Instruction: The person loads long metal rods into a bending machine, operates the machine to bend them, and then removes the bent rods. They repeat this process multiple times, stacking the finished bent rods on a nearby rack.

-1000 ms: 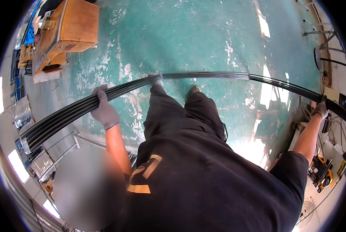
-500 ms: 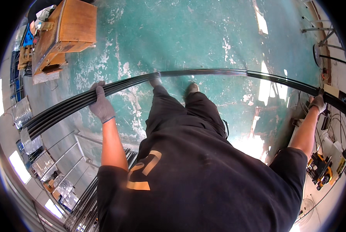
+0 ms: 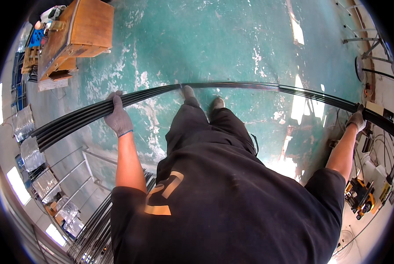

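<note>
A long bundle of thin black rods or tubes (image 3: 232, 85) stretches across in front of me, from the far left to the right rim. Two narrow bands seem to cross it near the middle. My left hand (image 3: 118, 118), in a grey knitted glove, is closed round the bundle's left part, thumb on the near side. The bundle's left end sticks out well past that hand. At the right, my right hand (image 3: 357, 119), gloved alike, grips the other part; its fingers are partly hidden. My shoes stand on the floor just behind the bundle.
A wooden cabinet or bench (image 3: 89, 30) stands at the far left, with part of another person beyond it. Several more dark rods (image 3: 101, 224) lie on a metal rack (image 3: 88, 165) at the near left. A yellow and black device (image 3: 360, 198) sits at the right by the wall.
The cabinet and racks have shifted slightly in view. My left foot has moved, its shoe now close behind the bundle. Both hands keep their hold on the bundle.
</note>
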Motion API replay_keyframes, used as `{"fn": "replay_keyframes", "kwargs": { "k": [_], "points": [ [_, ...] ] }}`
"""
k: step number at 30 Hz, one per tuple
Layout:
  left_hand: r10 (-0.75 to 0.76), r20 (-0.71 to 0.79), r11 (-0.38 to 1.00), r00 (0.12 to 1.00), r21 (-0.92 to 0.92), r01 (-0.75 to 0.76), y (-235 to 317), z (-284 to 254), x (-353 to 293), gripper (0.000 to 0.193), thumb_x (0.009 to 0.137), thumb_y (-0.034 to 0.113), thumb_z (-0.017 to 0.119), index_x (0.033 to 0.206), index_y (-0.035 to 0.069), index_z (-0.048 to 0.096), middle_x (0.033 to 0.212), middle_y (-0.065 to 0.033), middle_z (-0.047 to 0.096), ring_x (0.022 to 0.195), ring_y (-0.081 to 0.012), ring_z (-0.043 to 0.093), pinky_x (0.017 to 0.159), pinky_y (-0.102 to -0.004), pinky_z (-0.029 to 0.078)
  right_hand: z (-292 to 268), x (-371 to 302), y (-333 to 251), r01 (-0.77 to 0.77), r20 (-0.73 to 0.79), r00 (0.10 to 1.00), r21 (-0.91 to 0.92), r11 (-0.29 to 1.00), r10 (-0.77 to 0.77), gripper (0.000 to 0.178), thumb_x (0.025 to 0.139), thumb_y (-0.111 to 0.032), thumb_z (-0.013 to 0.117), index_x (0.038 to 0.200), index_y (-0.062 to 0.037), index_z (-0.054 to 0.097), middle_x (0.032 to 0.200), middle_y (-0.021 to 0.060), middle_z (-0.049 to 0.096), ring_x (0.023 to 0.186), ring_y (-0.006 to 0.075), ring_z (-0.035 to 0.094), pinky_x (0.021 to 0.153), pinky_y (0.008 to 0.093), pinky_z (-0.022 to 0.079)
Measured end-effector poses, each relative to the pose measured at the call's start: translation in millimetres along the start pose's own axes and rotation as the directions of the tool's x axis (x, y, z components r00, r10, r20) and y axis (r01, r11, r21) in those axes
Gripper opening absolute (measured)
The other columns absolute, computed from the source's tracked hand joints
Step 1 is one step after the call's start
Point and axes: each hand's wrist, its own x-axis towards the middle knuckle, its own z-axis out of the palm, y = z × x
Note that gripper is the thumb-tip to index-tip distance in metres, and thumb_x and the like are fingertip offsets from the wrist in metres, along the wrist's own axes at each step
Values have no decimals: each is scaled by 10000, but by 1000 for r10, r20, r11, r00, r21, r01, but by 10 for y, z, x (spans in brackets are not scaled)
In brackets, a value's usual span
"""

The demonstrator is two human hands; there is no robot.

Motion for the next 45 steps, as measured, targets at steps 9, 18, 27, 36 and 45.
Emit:
{"fn": "replay_keyframes", "kwargs": {
  "k": [9, 18, 27, 36, 45],
  "points": [
    [2, -5, 1000, 1000, 16, -2, -5, -34, -12, 238, 1061, 24, 615, 1276, -75, 645, 1189, -197, 748, 1120, -269, 720, 1064, -385, 546, -43, -192, -108, -47, -3, 999, 30, 998, 47, 575, 934, -413, 853, 1255, 52, 748, 1179, 119, 799, 1008, 210, 735, 920, 331, 559],
    [84, 77, 974, 993, 203, -98, -27, -128, -20, 215, 1074, 92, 602, 1186, -55, 713, 1172, -137, 760, 1119, -247, 704, 1037, -388, 536, -10, -494, -321, 64, -50, 997, 39, 997, -62, 468, 930, -258, 879, 1245, 60, 742, 1116, 117, 805, 961, 183, 736, 896, 324, 566],
    [58, 34, 986, 998, 157, -62, 47, 22, -76, 297, 1083, 99, 599, 1295, -103, 647, 1208, -205, 757, 1145, -287, 726, 1052, -392, 558, -81, -407, -309, 155, -28, 987, -19, 988, -155, 454, 951, -274, 849, 1218, 78, 746, 1121, 135, 805, 979, 212, 743, 939, 336, 554],
    [40, -103, 972, 994, 234, -15, 89, 50, -154, 243, 1087, 116, 578, 1161, -61, 727, 1130, -141, 771, 1091, -259, 727, 1012, -393, 559, -217, -571, -323, 141, 132, 976, 228, 963, -175, 238, 994, -162, 793, 1087, 56, 773, 1015, 108, 809, 940, 183, 732, 936, 321, 545],
    [-27, -152, 986, 988, 156, 51, 33, -29, -121, 240, 1067, 146, 606, 1131, -35, 751, 1132, -128, 786, 1085, -251, 732, 1001, -389, 561, -411, -561, -210, 253, 180, 939, 218, 943, -293, 179, 1000, -128, 760, 1054, 41, 779, 989, 102, 801, 937, 181, 727, 955, 332, 542]
  ]
}}
